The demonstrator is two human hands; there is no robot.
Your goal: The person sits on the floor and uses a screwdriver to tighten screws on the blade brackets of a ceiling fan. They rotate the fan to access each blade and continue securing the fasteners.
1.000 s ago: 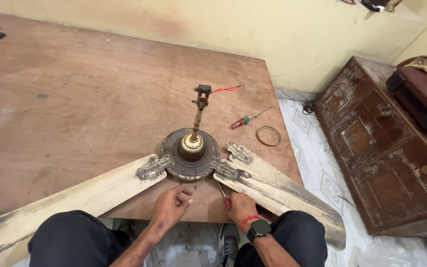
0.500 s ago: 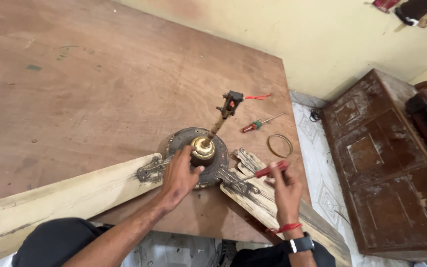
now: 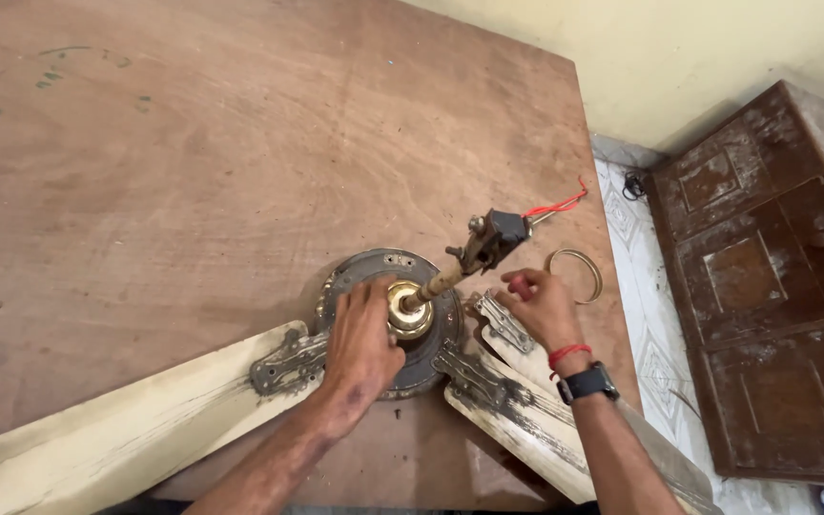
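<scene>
Two hands now on fan | left hand (image 3: 362, 345) moved onto motor hub (image 3: 388, 319), fingers spread flat | right hand (image 3: 538, 307) lifted red-handled screwdriver (image 3: 519, 284), fingers closed around it | blade brackets (image 3: 288, 360) untouched

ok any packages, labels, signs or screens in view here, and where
Only one: a smartwatch on the right wrist, bottom right of the fan hub, a black rectangular case on a black band; its screen is not visible from here.
No packages, labels or signs show on the table.
</scene>
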